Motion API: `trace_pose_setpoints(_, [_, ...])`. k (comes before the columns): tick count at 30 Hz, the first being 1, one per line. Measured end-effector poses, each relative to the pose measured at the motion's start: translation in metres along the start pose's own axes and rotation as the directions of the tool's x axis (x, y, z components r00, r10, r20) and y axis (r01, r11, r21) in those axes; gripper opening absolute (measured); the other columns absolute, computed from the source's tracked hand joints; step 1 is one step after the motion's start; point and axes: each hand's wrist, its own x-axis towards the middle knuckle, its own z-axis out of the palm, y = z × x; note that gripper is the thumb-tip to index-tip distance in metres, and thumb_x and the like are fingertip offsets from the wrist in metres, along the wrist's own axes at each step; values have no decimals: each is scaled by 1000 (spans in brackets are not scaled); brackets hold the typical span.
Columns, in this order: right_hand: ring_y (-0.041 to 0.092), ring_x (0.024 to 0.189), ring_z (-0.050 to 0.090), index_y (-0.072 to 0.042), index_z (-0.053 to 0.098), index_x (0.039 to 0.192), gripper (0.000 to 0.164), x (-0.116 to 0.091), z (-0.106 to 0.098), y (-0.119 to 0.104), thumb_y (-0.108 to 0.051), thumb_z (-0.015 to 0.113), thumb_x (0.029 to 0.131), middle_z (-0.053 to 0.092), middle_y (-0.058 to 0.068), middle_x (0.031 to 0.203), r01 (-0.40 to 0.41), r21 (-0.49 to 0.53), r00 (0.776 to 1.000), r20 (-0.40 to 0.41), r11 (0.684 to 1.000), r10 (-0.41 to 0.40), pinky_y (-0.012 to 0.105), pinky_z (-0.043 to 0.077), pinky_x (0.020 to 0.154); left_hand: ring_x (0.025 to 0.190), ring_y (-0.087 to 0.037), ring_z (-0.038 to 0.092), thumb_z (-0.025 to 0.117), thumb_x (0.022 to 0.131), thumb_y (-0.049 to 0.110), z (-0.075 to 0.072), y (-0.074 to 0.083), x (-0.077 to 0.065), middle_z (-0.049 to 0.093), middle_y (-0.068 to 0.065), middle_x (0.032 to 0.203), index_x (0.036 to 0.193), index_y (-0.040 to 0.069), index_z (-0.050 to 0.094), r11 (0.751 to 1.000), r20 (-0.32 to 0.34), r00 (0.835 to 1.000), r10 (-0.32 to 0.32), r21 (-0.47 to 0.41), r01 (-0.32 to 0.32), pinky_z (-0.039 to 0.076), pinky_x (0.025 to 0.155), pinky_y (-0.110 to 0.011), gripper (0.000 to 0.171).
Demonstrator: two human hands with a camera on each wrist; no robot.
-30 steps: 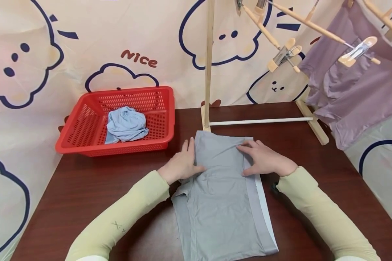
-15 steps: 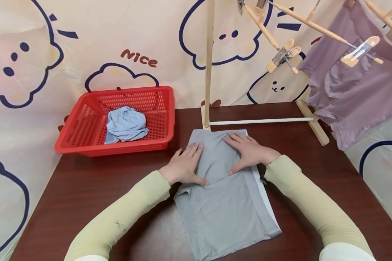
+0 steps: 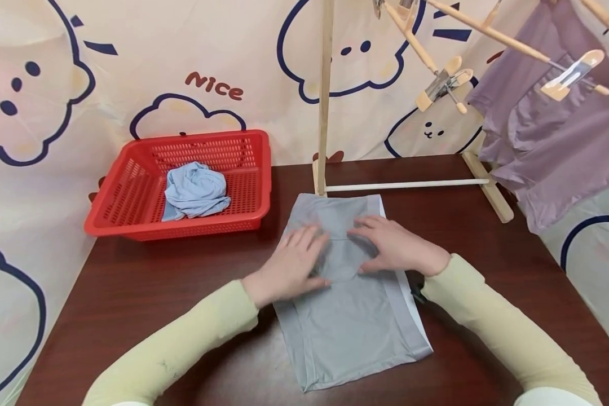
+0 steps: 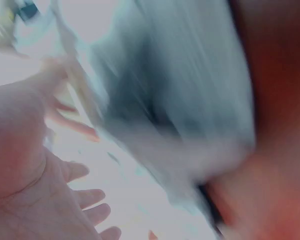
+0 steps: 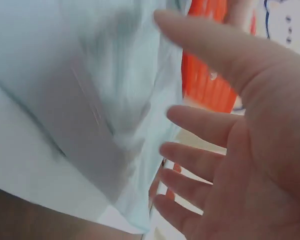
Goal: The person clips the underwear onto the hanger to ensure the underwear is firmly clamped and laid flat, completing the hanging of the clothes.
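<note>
A folded grey garment (image 3: 352, 321) lies flat on the dark table, with a wide band and a paler edge along its right side. Over its upper left part is my left hand (image 3: 291, 262), blurred, fingers spread. My right hand (image 3: 398, 245) is over the garment's right side, thumb and fingers apart. In the right wrist view, the fingers of my right hand (image 5: 205, 160) are loosely bent beside the cloth (image 5: 90, 100), pinching nothing. The left wrist view is badly blurred; my left hand (image 4: 45, 175) shows its palm and parted fingers near the grey cloth (image 4: 190, 75).
A red basket (image 3: 261, 186) at the back left holds a crumpled light blue cloth (image 3: 195, 190). Behind the garment stands a wooden rack with an upright post (image 3: 325, 107) and a white bar (image 3: 406, 185). Clips (image 3: 444, 84) and a purple garment (image 3: 563, 129) hang at the upper right.
My left hand has moved from the garment's left edge inward over it. My right hand shifted left, then back slightly right. The garment's lower left flap lies straighter, and its near edge sits farther away.
</note>
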Motion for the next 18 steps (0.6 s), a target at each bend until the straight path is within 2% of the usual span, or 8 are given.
trace_pose_setpoints(2, [42, 139, 39, -3, 57, 143, 80, -10, 2, -7, -38, 89, 77, 45, 23, 150, 21, -1, 999, 29, 1000, -21, 60, 35, 108, 146, -38, 27, 74, 89, 52, -1, 13, -15, 32, -19, 158, 154, 5, 38, 994, 44, 993, 107, -4, -107, 28, 114, -56, 88])
trace_pose_setpoints(4, [44, 142, 35, -3, 52, 147, 89, -18, 5, -10, -40, 90, 76, 40, 23, 154, 18, 3, 996, 82, 1000, -18, 60, 34, 109, 149, -37, 21, 71, 92, 51, -1, 23, -29, 25, -16, 163, 158, 8, 33, 988, 169, 974, 152, -29, -149, 26, 115, -56, 87])
trace_pose_setpoints(7, [46, 148, 22, -7, 40, 156, 110, -27, 9, -6, -50, 92, 69, 27, 21, 163, -42, -2, 987, 155, 999, 41, 63, 24, 113, 154, -32, 8, 64, 92, 63, 1, 30, -42, 10, -9, 169, 164, 18, 21, 993, 353, 929, 115, -23, -114, 20, 118, -55, 96])
trace_pose_setpoints(9, [46, 150, 14, -11, 33, 160, 122, -31, 10, -1, -57, 93, 64, 19, 18, 166, -83, -18, 980, 182, 996, 84, 66, 16, 114, 154, -29, 1, 62, 88, 71, 2, 31, -47, 1, -5, 170, 165, 25, 14, 996, 420, 904, 76, 2, -85, 15, 119, -55, 101])
trace_pose_setpoints(10, [46, 150, 12, -13, 31, 161, 126, -33, 11, 2, -59, 93, 61, 18, 17, 166, -95, -22, 978, 185, 995, 98, 68, 13, 114, 154, -28, -1, 61, 86, 74, 3, 30, -48, -1, -4, 170, 165, 28, 12, 997, 430, 900, 68, 12, -81, 14, 119, -56, 104])
trace_pose_setpoints(14, [47, 149, 16, -11, 34, 160, 126, -39, 9, 8, -61, 93, 60, 20, 20, 165, -103, 26, 985, 138, 994, 99, 67, 17, 113, 154, -30, -1, 64, 80, 79, 3, 28, -52, -2, -5, 170, 165, 29, 14, 996, 405, 910, 85, -4, -91, 11, 118, -60, 110])
trace_pose_setpoints(16, [44, 144, 30, -5, 45, 153, 111, -40, 5, 10, -55, 92, 66, 34, 22, 158, -107, 73, 993, 52, 992, 104, 62, 29, 110, 154, -31, 0, 65, 80, 78, 3, 29, -52, 1, -6, 170, 165, 26, 17, 995, 370, 924, 100, -32, -95, 11, 117, -61, 111])
trace_pose_setpoints(18, [36, 123, 52, -2, 60, 134, 82, -42, -2, 10, -49, 89, 73, 55, 19, 136, -162, 88, 985, -39, 983, 166, 52, 44, 98, 154, -31, 1, 67, 80, 76, 2, 30, -52, 3, -7, 170, 164, 24, 19, 994, 344, 933, 107, -45, -97, 10, 117, -61, 110])
